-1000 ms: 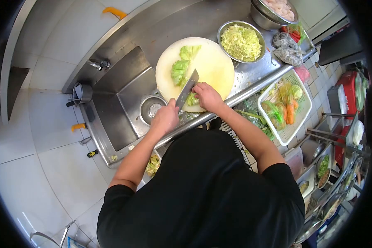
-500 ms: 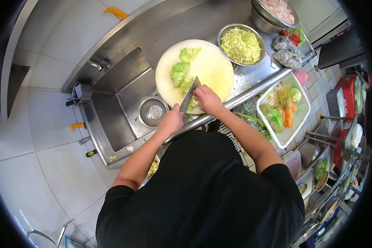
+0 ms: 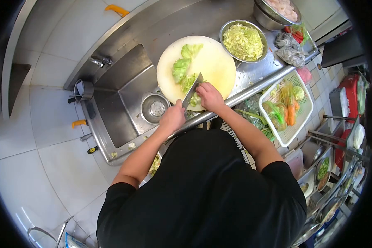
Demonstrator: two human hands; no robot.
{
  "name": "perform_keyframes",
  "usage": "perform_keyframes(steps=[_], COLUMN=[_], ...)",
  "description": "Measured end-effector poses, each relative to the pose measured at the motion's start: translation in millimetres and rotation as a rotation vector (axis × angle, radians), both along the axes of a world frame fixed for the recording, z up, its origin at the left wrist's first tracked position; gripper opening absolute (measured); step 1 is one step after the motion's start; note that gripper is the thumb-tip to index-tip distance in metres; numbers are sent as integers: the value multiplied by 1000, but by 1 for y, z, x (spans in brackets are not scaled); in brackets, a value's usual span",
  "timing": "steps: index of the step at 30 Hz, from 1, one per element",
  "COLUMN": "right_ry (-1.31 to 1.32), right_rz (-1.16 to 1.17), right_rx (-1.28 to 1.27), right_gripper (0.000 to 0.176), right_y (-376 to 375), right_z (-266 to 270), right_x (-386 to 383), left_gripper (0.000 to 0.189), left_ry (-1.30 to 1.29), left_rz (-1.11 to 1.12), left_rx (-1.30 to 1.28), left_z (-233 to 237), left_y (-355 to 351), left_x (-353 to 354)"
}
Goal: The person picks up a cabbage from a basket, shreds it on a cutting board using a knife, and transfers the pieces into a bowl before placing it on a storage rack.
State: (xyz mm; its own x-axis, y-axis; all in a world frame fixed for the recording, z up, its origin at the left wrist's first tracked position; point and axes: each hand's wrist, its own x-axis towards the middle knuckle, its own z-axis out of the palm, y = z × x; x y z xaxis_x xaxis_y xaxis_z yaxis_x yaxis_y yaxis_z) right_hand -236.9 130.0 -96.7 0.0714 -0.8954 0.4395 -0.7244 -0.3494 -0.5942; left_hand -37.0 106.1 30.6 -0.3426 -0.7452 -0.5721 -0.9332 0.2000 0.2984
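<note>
A round cutting board [image 3: 219, 70] lies on the steel counter beside the sink. My left hand [image 3: 172, 119] is closed round the handle of a kitchen knife [image 3: 191, 91], its blade slanting up and right over the board. Curled close against the blade, the fingers of my right hand [image 3: 211, 98] press on the cut lettuce [image 3: 195, 100] at the board's near edge. More lettuce leaves [image 3: 181, 69] trail up the left half of the board. Part of the lettuce under the blade and fingers is hidden.
Behind the board at right stands a bowl of shredded greens [image 3: 244, 42]. A metal bowl [image 3: 154, 108] sits in the sink [image 3: 130, 89]. Lower right is a white basket [image 3: 283, 142] of bagged vegetables and carrots. A colander [image 3: 277, 12] of pale meat stands at the far corner.
The whole view has shifted slightly. The knife and both hands stay close together over the lettuce, with little visible movement along it.
</note>
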Motion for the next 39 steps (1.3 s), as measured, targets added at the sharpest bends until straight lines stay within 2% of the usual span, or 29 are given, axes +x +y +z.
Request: perform_keyframes(steps=[2, 4, 6, 8, 11, 14, 16, 19, 22, 26, 29, 31, 34, 39], right_ry=[8, 14, 17, 14, 10, 7, -41, -1, 121, 11, -65, -123, 4, -42], right_rz=[-1, -2, -6, -5, -8, -5, 16, 72, 21, 33, 26, 25, 37, -38], right_rx=[9, 17, 12, -9, 10, 59, 135, -8, 30, 96, 172, 213, 96, 150], right_gripper=[14, 14, 14, 13, 13, 14, 17, 24, 28, 28, 29, 30, 33, 36], right_y=[-2, 0, 1, -1, 5, 1, 5, 16, 19, 7, 9, 10, 19, 17], right_z=[-1, -4, -7, -4, -6, -3, 0, 15, 23, -7, -8, 9, 29, 3], right_x=[-1, -1, 1, 1, 1, -2, -5, -12, -14, -9, -11, -11, -5, 3], left_gripper=[27, 27, 27, 27, 28, 28, 29, 28, 28, 28, 28, 28, 29, 29], left_ry=[16, 28, 7, 11, 40, 80, 79, 77, 98, 96, 78, 79, 76, 71], left_rz=[-11, -10, 14, 12, 10, 78, 45, 38, 41, 36, 40, 37, 33, 28], left_rx=[-14, -45, -16, -12, -1, -36, -22, -58, -72, -93, -78, -69, -64, -53], left_z=[1, 27, -10, -17, 17, -33, -29, -24, -30, -27, -20, -21, -28, -33], left_y=[-3, -2, 4, 2, 0, 9, 5, -5, -6, -12, -20, -21, -21, -23], left_x=[2, 1, 0, 1, -2, 2, -2, -8, -7, -5, -5, -5, 0, 1])
